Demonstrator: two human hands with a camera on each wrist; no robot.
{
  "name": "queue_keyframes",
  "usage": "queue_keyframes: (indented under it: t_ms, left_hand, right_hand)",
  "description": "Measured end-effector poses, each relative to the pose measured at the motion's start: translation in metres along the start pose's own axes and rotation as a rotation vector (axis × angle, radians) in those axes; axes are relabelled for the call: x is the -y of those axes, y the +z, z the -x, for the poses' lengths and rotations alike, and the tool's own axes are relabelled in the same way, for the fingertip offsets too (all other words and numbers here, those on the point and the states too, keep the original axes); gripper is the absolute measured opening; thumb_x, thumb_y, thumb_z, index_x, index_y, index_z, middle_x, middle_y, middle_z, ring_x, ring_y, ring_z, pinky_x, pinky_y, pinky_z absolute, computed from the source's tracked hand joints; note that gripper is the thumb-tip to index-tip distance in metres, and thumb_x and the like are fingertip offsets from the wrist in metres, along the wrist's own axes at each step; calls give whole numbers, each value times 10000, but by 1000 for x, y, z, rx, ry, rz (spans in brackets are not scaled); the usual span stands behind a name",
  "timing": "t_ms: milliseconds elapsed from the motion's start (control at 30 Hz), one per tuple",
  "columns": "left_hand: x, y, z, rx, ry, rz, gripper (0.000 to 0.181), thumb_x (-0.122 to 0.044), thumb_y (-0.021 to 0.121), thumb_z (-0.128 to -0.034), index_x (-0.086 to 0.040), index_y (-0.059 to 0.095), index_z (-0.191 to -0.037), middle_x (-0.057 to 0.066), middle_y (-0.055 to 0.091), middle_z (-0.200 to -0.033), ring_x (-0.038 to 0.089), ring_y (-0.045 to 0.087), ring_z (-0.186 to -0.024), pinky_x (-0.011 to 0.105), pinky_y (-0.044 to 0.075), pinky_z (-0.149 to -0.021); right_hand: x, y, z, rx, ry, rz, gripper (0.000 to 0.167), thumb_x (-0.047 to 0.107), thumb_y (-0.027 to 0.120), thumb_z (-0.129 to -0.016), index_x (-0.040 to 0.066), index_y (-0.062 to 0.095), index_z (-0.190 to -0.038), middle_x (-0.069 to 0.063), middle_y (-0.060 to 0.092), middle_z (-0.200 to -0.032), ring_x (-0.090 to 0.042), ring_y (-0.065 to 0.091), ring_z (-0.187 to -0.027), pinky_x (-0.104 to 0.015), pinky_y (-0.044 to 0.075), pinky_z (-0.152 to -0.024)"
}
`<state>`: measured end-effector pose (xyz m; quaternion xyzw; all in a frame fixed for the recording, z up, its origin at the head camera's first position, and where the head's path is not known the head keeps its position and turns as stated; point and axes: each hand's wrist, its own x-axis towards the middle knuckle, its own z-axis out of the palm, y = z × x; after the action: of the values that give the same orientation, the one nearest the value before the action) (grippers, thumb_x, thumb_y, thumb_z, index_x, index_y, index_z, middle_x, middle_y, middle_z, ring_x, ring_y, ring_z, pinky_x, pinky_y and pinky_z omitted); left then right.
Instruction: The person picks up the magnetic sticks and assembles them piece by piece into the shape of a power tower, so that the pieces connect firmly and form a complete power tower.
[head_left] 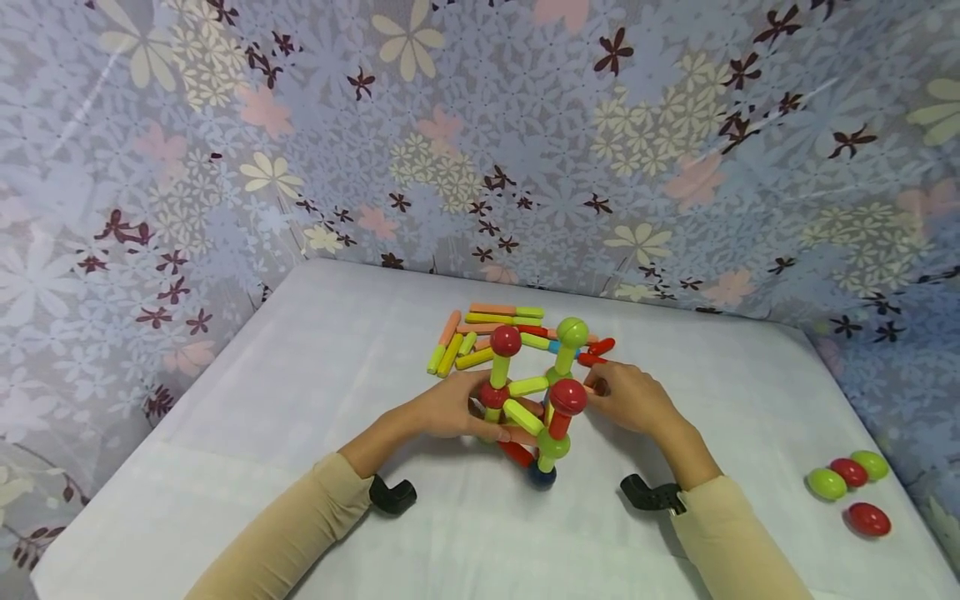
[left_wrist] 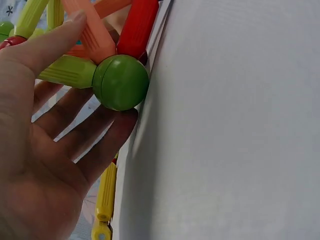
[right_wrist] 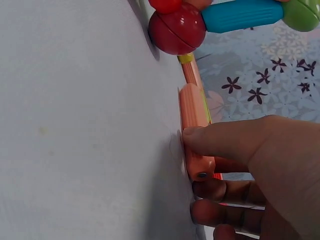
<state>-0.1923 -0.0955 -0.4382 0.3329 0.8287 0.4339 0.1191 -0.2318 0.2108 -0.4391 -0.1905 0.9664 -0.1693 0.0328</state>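
Head view: my left hand [head_left: 452,407] holds the ball-and-rod frame [head_left: 523,417] between thumb and fingers; just right of it my right hand [head_left: 632,398] pinches an orange rod [right_wrist: 193,110], loose rods [head_left: 491,318] lying beyond on the white table [head_left: 315,358]

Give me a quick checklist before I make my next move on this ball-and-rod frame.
1. Left hand holding the ball-and-rod frame: ok.
2. Right hand pinching an orange rod: ok, thumb on its side.
3. That rod touching the dark red ball: not ok, a gap shows.
4. Loose rods available: ok, lying behind the frame.
5. Loose balls available: ok, four off to the right.
6. Frame firmly connected throughout: cannot tell.
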Motion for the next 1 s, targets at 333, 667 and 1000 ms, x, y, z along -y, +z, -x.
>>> queue_keyframes:
  t_ms: [333,667,1000]
  left_hand:
    - [-5,3,-1,-143,-57,-157,700,-530,786,-734,-142,520,-1253,-101,647,-991,38,600,-906,258,511,-777]
    - [-14,6,-3,-117,-61,-224,674,-515,785,-742,-143,529,-1243,-90,646,-1006,37,598,-883,240,502,-773]
    - [-20,-8,0,237,18,13,505,-48,716,-811,-118,539,-1278,-69,659,-1073,129,667,-919,257,525,-790]
  right_hand:
    - [-4,0,2,-15,-22,-92,229,267,696,-882,59,693,-977,13,617,-787,-166,544,-706,-353,464,-644]
    - [1,-21,9,11,62,-773,348,305,583,-959,1,607,-1126,-175,614,-884,-266,544,-713,-367,490,-638]
    - [28,-40,25,44,-151,-1071,232,184,616,-947,-2,647,-1083,-157,662,-980,-269,532,-855,-374,449,-744]
